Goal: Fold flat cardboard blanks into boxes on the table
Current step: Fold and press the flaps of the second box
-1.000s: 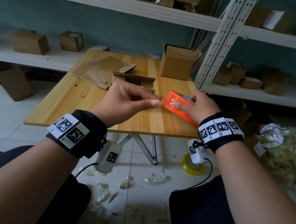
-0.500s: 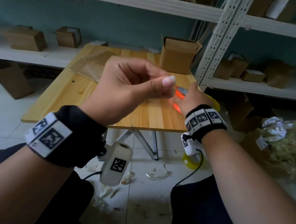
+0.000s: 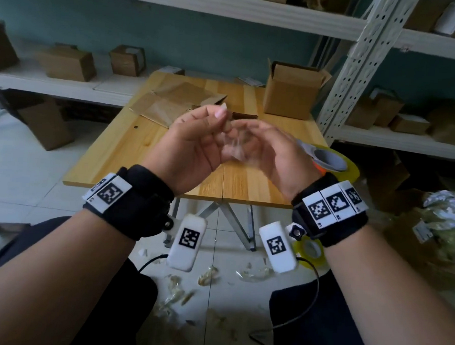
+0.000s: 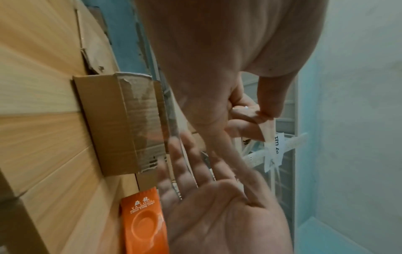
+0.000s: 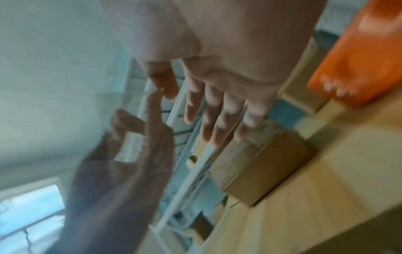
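- Both hands have risen off the tabletop (image 3: 110,159) since a second ago; the right hand (image 3: 270,153) has let go of the orange tape dispenser (image 4: 143,223).
- Left hand (image 3: 193,143) pinches a strip of clear tape (image 4: 268,130); right hand is spread, grasping nothing.
- Flat cardboard blanks (image 3: 172,102) lie on the tabletop's far side, left of the folded box (image 3: 289,96).

Both hands, left hand (image 3: 193,143) and right hand (image 3: 267,153), meet above the tabletop (image 3: 132,150), flat cardboard blanks (image 3: 172,102) and an upright open box (image 3: 292,96) behind.
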A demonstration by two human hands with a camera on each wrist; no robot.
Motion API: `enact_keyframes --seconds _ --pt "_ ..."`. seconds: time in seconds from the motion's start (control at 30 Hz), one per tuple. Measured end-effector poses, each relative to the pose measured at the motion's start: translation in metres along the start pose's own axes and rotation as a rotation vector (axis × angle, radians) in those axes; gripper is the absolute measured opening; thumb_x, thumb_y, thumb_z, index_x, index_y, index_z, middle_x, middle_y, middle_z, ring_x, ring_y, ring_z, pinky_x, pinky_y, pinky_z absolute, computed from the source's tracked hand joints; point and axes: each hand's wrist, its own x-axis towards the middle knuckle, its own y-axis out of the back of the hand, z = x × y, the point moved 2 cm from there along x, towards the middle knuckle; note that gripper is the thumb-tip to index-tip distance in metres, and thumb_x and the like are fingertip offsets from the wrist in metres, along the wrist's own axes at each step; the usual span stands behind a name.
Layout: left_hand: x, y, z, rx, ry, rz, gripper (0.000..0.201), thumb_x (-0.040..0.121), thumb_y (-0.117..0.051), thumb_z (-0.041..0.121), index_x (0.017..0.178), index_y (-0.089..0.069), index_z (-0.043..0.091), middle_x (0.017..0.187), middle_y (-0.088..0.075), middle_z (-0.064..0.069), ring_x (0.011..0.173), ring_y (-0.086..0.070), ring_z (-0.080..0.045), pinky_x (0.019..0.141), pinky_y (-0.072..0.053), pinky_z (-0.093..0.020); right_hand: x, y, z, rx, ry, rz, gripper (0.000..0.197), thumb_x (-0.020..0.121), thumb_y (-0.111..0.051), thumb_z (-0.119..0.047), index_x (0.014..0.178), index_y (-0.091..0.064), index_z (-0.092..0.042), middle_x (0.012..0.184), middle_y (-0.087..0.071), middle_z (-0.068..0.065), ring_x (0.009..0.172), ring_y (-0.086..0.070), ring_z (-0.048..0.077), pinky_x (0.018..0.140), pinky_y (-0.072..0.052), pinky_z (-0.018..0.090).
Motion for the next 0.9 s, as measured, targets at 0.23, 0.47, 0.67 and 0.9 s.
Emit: enact_keyframes --seconds 0.23,0.47,0.67,0.9 --pt "0.001 0.005 0.006 -0.389 0.004 0.050 0.006 0.091 -0.066 0.010 0.088 -0.060 0.010 0.078 -0.056 -0.002 0.074 -0.063 -0.014 0.086 -0.060 -0.044 0.000 -0.015 0.005 0.082 -0.056 -0.195 0.087 0.075 -0.059 -0.084 0.119 -0.071 -0.010 0.103 -0.072 0.018 0.083 -0.068 0.033 0.082 -0.053 0.042" --pt "0.004 0.012 0.010 -0.406 -0.055 0.144 0.014 0.097 -0.061 0.012 0.084 -0.062 0.008 0.072 -0.058 -0.003 0.072 -0.063 -0.013 0.098 -0.056 -0.054 0.002 0.003 0.012 0.097 -0.051 -0.122 0.083 0.065 -0.082 -0.061 0.116 -0.063 0.002 0.080 -0.062 0.003 0.070 -0.055 0.016 0.068 -0.051 0.027" --pt "0.005 0.036 0.026 -0.269 -0.092 0.167 0.009 0.098 -0.059 0.010 0.089 -0.060 0.011 0.081 -0.055 -0.002 0.078 -0.061 -0.015 0.100 -0.055 -0.054 0.007 0.025 0.015 0.056 -0.045 0.043 0.027 0.053 -0.093 -0.032 0.074 -0.079 -0.021 0.081 -0.074 0.003 0.072 -0.066 0.014 0.073 -0.058 0.029" --pt "0.009 0.045 0.041 -0.040 -0.141 0.191 0.022 0.102 -0.054 0.010 0.081 -0.057 0.009 0.071 -0.058 -0.004 0.072 -0.059 -0.017 0.118 -0.045 -0.052 0.008 0.033 -0.003 0.136 0.057 0.242 0.037 0.065 -0.089 -0.031 0.094 -0.074 -0.013 0.097 -0.079 0.010 0.094 -0.072 0.023 0.090 -0.059 0.038"
